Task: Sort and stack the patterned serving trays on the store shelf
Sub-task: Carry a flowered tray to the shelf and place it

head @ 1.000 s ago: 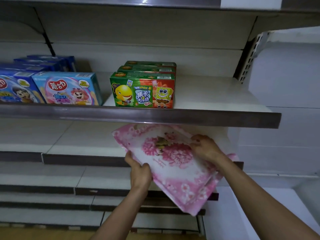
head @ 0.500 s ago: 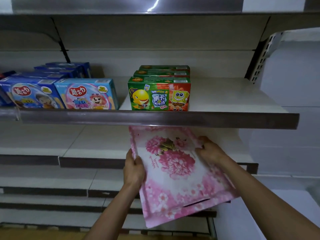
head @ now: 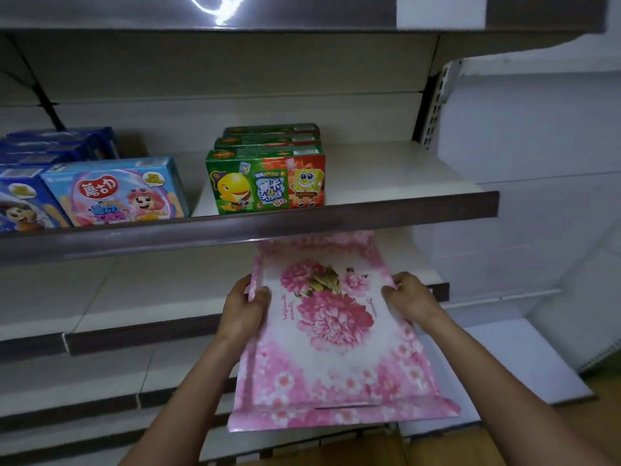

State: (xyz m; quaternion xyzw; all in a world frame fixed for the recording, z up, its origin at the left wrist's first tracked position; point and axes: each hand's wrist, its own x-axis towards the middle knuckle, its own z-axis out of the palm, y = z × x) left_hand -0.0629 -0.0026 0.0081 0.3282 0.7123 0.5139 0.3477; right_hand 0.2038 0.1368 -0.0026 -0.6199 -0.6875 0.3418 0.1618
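Observation:
A pink tray with a flower pattern is held tilted in front of the shelves, its far end tucked under the edge of the upper shelf. My left hand grips the tray's left rim, thumb on top. My right hand grips the right rim. The tray's near end with a slot handle hangs out past the lower shelf. Whether the far end touches the lower shelf is hidden.
Green snack boxes and blue and pink boxes stand on the upper shelf, with bare shelf to the right of them. More shelves step down below. A white wall closes the right side.
The tray has turned from a diagonal to lengthwise, pointing into the shelf, and its far end has slid further under the upper shelf. Both hands kept their grip on its sides.

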